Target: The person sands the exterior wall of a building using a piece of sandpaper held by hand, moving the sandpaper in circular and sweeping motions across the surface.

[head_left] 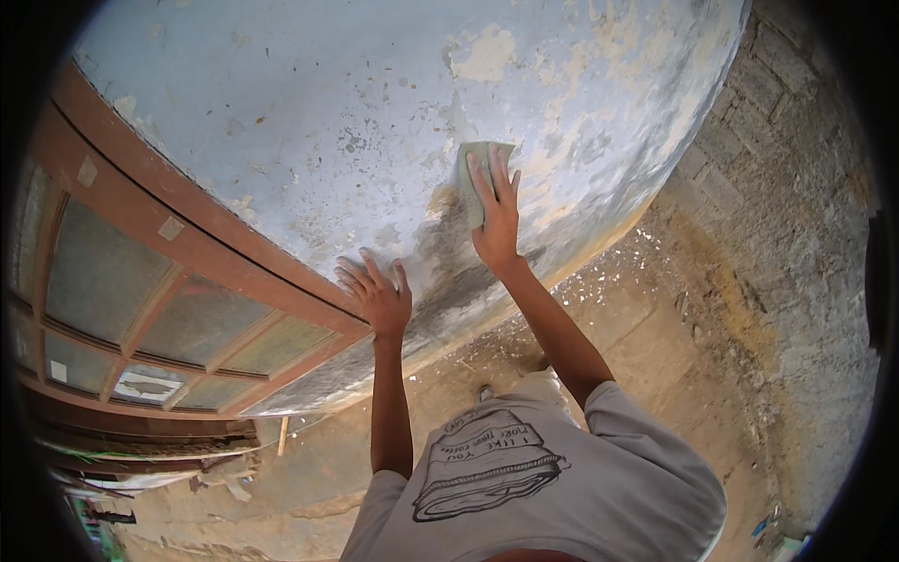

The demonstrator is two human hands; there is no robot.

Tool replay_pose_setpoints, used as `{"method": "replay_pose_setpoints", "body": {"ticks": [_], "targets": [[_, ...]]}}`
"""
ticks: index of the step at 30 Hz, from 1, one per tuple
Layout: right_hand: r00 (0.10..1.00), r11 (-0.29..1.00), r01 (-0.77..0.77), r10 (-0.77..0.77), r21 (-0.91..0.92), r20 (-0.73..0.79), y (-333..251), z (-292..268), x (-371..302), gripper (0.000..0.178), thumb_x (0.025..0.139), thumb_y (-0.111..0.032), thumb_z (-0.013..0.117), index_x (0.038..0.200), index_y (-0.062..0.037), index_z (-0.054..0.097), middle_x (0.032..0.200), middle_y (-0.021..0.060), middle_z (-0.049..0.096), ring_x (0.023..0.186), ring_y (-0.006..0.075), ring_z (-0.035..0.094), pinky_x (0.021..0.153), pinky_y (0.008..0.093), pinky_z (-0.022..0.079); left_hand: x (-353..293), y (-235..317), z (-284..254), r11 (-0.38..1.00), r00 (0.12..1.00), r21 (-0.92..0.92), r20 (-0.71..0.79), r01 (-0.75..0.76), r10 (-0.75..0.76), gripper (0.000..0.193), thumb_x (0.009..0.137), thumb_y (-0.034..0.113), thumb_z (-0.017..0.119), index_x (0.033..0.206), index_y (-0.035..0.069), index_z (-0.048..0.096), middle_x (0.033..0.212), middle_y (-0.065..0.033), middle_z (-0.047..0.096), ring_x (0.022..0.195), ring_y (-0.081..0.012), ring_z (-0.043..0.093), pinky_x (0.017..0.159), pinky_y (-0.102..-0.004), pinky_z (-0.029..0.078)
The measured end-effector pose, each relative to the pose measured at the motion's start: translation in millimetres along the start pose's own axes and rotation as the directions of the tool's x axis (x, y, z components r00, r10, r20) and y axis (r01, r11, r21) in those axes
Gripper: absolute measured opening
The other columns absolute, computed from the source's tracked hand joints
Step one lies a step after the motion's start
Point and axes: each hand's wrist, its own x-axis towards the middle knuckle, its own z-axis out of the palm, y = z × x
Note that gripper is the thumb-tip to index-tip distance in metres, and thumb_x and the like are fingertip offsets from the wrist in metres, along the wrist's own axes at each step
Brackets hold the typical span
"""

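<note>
My right hand [498, 220] presses a greenish-grey sheet of sandpaper [467, 190] flat against a pale blue painted wall [300, 103]. Its fingers lie stretched over the sheet, which sticks out past the fingertips and along one side. Lower and to the left, my left hand [381, 300] rests on the same wall with spread fingers and nothing in it, close to the corner of a brown wooden frame. Around both hands the paint is worn, with grey smudges, a brownish patch and flaked cream spots.
The brown wooden window frame [215, 248] with glass panes runs along the left. A rough grey block wall [796, 309] stands at the right. White paint flakes [609, 267] lie scattered on the dusty floor [646, 328] at the wall's foot.
</note>
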Motion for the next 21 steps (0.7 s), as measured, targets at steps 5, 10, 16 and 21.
{"method": "replay_pose_setpoints", "body": {"ticks": [5,10,16,21], "targets": [[0.996,0.999,-0.04,0.042,-0.035,0.072,5,-2,-29,0.09,0.081,0.019,0.049,0.162,-0.0187,0.043,0.171,0.0173,0.027,0.157,0.0431,0.024,0.124,0.0685,0.009,-1,-3,2,1.0,1.0,0.021,0.005,-0.014,0.014,0.072,0.106,0.042,0.055,0.155,-0.009,0.038,0.16,-0.0487,0.015,0.149,-0.0682,0.011,0.121,-0.0706,0.017],[0.998,0.999,-0.011,0.013,-0.045,0.056,3,-17,-1,0.092,0.079,0.018,0.05,0.162,-0.0201,0.042,0.171,0.0174,0.027,0.156,0.0446,0.025,0.123,0.0719,0.009,-2,-4,4,1.0,1.0,0.016,0.013,-0.012,0.011,0.072,0.106,0.042,0.055,0.155,-0.009,0.038,0.16,-0.0489,0.015,0.148,-0.0688,0.011,0.121,-0.0705,0.017],[0.99,0.998,-0.058,0.061,-0.026,0.127,-2,-19,-17,0.089,0.08,0.017,0.049,0.16,-0.0217,0.045,0.171,0.0144,0.029,0.157,0.0424,0.026,0.123,0.0724,0.007,-3,-7,6,1.0,1.0,0.025,0.015,-0.005,0.004,0.073,0.106,0.042,0.055,0.155,-0.009,0.037,0.16,-0.0485,0.014,0.149,-0.0687,0.009,0.121,-0.0711,0.015],[0.992,0.998,-0.057,0.057,-0.008,0.115,-7,-29,7,0.087,0.082,0.016,0.047,0.16,-0.0219,0.045,0.172,0.0126,0.029,0.157,0.041,0.026,0.123,0.071,0.004,-3,-7,5,0.999,0.999,0.038,0.041,0.005,-0.007,0.073,0.107,0.042,0.055,0.156,-0.009,0.036,0.161,-0.0479,0.013,0.149,-0.0684,0.009,0.121,-0.071,0.015]]}}
